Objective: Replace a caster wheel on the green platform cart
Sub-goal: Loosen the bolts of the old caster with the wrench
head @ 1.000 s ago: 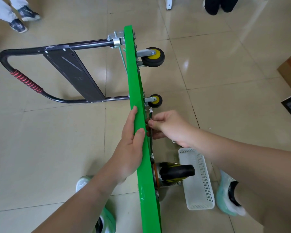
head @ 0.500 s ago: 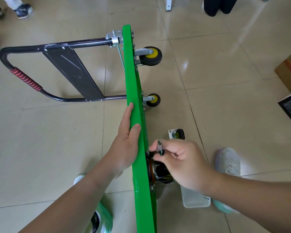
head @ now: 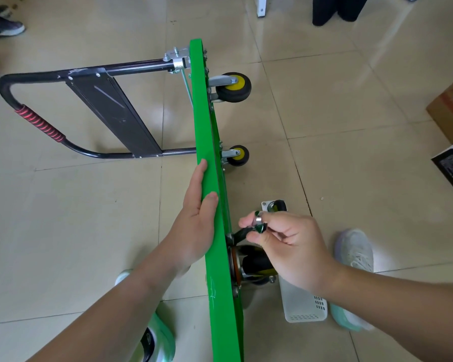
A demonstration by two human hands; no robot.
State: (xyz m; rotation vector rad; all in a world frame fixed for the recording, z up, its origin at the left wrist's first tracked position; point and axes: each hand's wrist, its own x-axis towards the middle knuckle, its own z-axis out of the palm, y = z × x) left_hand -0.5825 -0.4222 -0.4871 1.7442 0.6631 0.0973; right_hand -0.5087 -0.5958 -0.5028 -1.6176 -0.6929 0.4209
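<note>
The green platform cart (head: pixel 207 152) stands on its long edge, wheels facing right and the black folding handle (head: pixel 37 118) lying on the floor to the left. My left hand (head: pixel 196 226) grips the upper edge of the deck, thumb on the wheel side. My right hand (head: pixel 285 246) pinches the handle of a small wrench (head: pixel 249 229) whose head sits at the mounting plate of the near caster (head: pixel 254 265). Two yellow-hubbed casters, one large (head: pixel 233 87) and one small (head: pixel 238 155), are bolted further along. A loose caster (head: pixel 275 206) lies on the floor behind my right hand.
A white perforated basket (head: pixel 304 304) lies on the tiled floor under my right wrist. My shoes (head: pixel 353 252) flank the cart. Cardboard boxes (head: pixel 450 108) sit at the right edge. Another person's shoe (head: pixel 3 26) shows at top left, and dark legs (head: pixel 335 9) at the top.
My right hand dropped from the middle of the deck's underside to the near caster, bringing the wrench to its mounting plate. The left hand kept its grip on the deck edge.
</note>
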